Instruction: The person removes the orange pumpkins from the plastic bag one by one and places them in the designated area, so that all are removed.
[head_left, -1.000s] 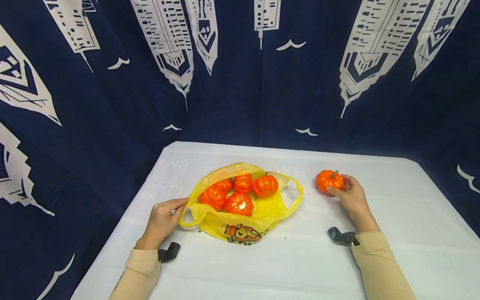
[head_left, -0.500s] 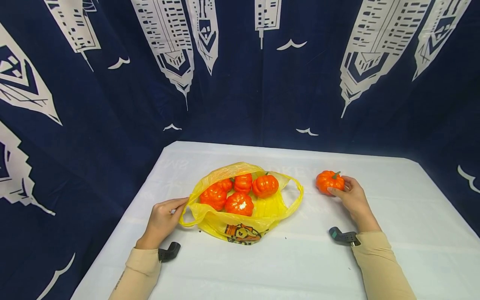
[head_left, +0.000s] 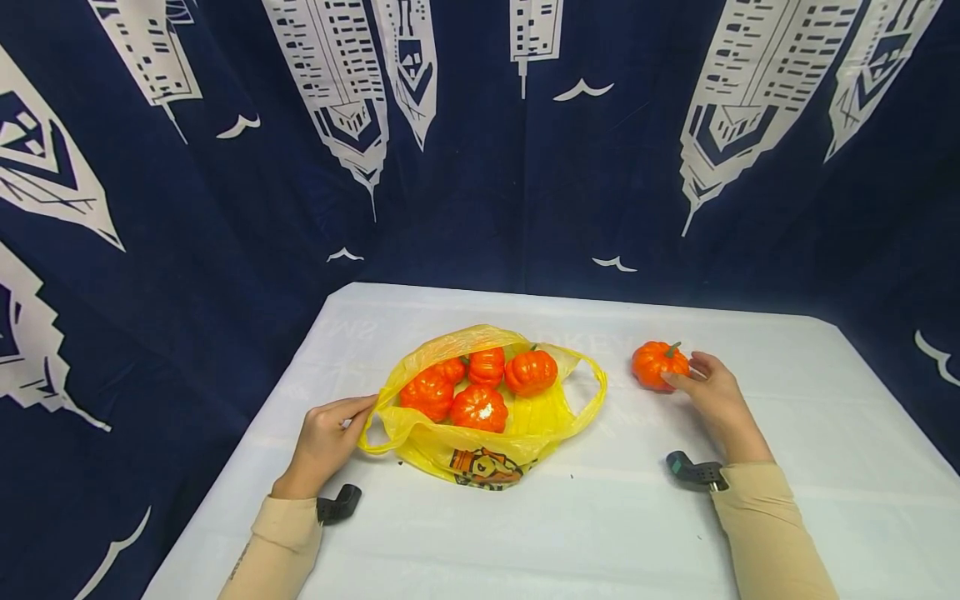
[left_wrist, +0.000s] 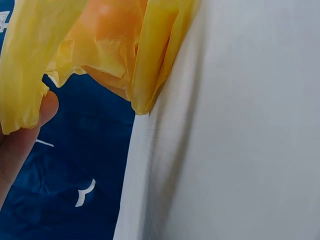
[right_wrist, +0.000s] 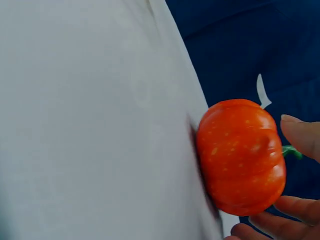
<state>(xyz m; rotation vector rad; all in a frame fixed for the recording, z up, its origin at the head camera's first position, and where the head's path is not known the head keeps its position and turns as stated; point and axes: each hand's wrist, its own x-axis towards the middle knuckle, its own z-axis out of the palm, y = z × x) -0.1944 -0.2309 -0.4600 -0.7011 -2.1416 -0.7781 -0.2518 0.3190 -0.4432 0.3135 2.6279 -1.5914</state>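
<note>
A yellow plastic bag (head_left: 427, 454) lies on its side with its mouth spread, several orange toy pumpkins (head_left: 478, 408) inside. My left hand (head_left: 321, 442) pinches the left edge of the bag by one handle; the left wrist view shows the yellow film (left_wrist: 22, 65) caught between thumb and fingers. Off to the right, one more orange pumpkin (head_left: 656, 365) with a green stem sits upright on the table. Just right of it is my right hand (head_left: 720, 400), fingers loosely spread. In the right wrist view the thumb stands apart from this pumpkin (right_wrist: 242, 157), the other fingertips close by its side.
A white cloth covers the table (head_left: 570, 533). Behind it hangs a dark blue curtain (head_left: 480, 200) with white building prints. Each wrist carries a small black camera mount (head_left: 693, 472).
My right hand has loosened from the single pumpkin and drawn slightly to the right, while the pumpkin stays put. The left hand and the bag hold still.
</note>
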